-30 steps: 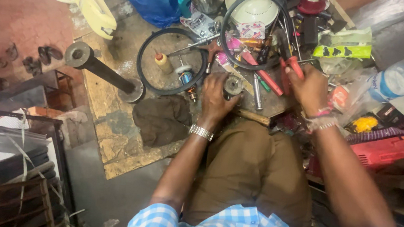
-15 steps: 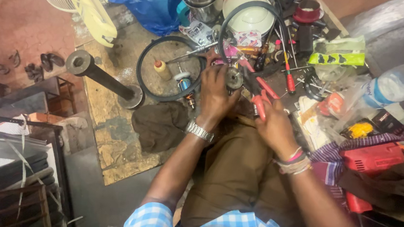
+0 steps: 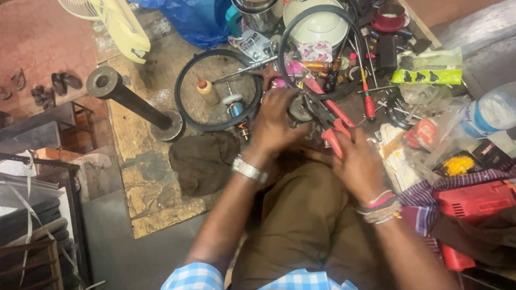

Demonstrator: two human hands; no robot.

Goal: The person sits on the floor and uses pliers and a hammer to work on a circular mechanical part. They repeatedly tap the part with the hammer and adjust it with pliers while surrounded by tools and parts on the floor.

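Left hand (image 3: pixel 277 123) was curled over a small round metal part (image 3: pixel 300 109), gripping its near edge; a metal watch sat on that wrist. The part looked grey, disc-shaped and dull, with a darker centre; most of it was hidden by the fingers, so finer detail could not be told.

Right hand (image 3: pixel 357 165) was closed on the red handles of pliers (image 3: pixel 328 121). The pliers' dark nose pointed at the part and appeared to touch its right edge. Bead and thread bands ringed the right wrist.

The part lay on a cluttered surface (image 3: pixel 147 148), just right of a black rubber ring (image 3: pixel 218 90). Inside the ring stood a small bottle (image 3: pixel 207 92) with a red cap. A larger black loop (image 3: pixel 321 49) lay just beyond the part, around a white dome (image 3: pixel 314 20). A red-handled screwdriver (image 3: pixel 366 98) lay right of the part. A dark cloth (image 3: pixel 203 160) sat left of the left wrist, near the ring. A red drill (image 3: pixel 474 202) lay well right of the part, beside the right forearm.
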